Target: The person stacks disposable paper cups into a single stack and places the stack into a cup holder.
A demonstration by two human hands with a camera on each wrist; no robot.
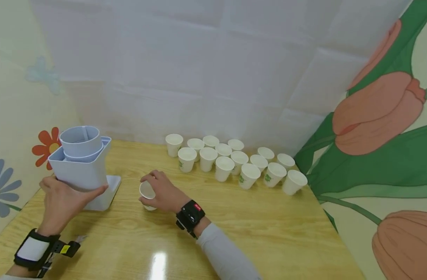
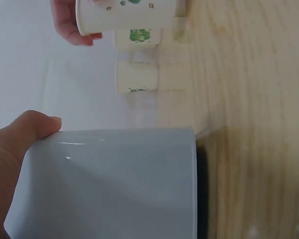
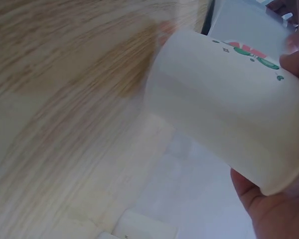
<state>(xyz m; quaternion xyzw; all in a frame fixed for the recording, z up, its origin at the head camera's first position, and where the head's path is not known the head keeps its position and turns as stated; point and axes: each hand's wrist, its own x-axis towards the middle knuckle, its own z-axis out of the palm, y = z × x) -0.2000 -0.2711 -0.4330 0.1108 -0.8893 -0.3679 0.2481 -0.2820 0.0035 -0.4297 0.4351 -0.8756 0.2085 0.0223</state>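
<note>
On the left of the table, my left hand (image 1: 64, 202) grips a pale blue box-shaped container (image 1: 82, 175) low on its body, thumb on one side and fingers on the other. A round, hollow cylinder (image 1: 81, 142) sits in the container's open top. My right hand (image 1: 166, 192) holds a white paper cup (image 3: 229, 107) near its rim, just right of the container. Small green print marks the cup's side. In the left wrist view the cup (image 2: 129, 15) is upright relative to the table; whether its base touches the wood, I cannot tell.
Several white paper cups (image 1: 224, 167) stand upright in loose rows toward the back and right of the wooden table (image 1: 251, 233). A white sheet (image 1: 199, 70) hangs behind them. Flower-printed panels (image 1: 374, 116) border both sides.
</note>
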